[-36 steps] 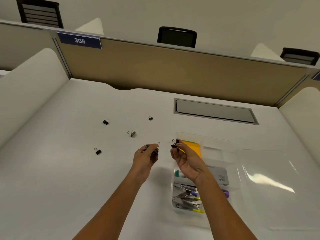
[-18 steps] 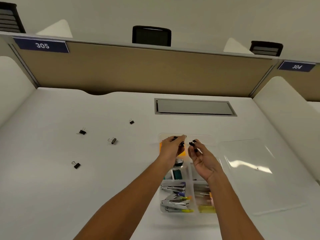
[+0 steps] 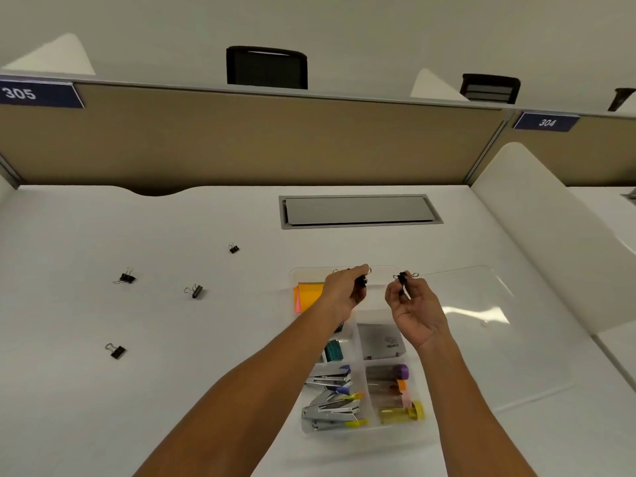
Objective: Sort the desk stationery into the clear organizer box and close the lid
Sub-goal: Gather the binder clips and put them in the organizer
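The clear organizer box (image 3: 361,432) lies open on the white desk and holds orange sticky notes (image 3: 308,294), staplers (image 3: 332,409), coloured tubes (image 3: 395,390) and a grey packet (image 3: 380,340). Both hands hover over its far end. My left hand (image 3: 344,290) pinches a black binder clip (image 3: 362,281). My right hand (image 3: 414,309) pinches another black binder clip (image 3: 402,277). The clear lid (image 3: 481,332) lies flat to the right of the box. Several more black binder clips lie loose on the desk to the left: (image 3: 234,248), (image 3: 126,277), (image 3: 196,290), (image 3: 117,351).
A grey cable hatch (image 3: 358,211) is set into the desk behind the box. A tan partition (image 3: 241,139) closes the back, and a white curved divider (image 3: 550,235) bounds the right side. Black chair backs show beyond the partition.
Both hands carried their binder clips rightwards from beside the box to over its far end. The view shifted right as well.
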### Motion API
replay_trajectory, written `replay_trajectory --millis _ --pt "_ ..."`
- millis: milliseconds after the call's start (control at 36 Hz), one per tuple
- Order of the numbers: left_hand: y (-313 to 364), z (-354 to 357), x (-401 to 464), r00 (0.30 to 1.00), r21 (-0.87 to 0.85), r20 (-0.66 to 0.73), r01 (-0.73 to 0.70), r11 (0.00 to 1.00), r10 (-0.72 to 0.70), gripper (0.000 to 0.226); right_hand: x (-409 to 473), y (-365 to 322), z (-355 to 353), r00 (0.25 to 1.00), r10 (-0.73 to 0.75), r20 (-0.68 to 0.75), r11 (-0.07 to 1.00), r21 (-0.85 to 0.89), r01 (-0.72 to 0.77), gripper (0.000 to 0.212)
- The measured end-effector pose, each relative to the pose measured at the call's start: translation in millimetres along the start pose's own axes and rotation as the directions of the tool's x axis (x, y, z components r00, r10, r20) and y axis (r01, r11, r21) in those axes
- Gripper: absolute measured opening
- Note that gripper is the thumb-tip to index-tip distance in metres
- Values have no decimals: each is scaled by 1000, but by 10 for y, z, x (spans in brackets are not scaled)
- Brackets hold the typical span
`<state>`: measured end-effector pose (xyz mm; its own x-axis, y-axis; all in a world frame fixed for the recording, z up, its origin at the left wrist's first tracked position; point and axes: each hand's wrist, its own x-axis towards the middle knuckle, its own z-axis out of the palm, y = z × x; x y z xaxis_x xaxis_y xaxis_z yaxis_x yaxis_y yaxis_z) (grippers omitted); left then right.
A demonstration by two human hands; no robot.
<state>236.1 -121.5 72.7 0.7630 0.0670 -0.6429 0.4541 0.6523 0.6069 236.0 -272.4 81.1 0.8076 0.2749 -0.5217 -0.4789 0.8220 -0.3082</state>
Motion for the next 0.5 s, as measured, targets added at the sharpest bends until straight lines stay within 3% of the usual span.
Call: replay_trajectory --millis 139,278,500 --pt "-37 80 45 999 41 -30 -19 999 21 30 34 21 12 999 -4 -49 999 -33 2 71" --pt "-99 139 119 991 92 -113 -55 994 66 28 93 87 45 964 -161 -210 949 -303 93 19" --pt "-87 236 116 986 177 -162 -19 984 49 18 99 140 109 894 -345 -285 839 -520 158 14"
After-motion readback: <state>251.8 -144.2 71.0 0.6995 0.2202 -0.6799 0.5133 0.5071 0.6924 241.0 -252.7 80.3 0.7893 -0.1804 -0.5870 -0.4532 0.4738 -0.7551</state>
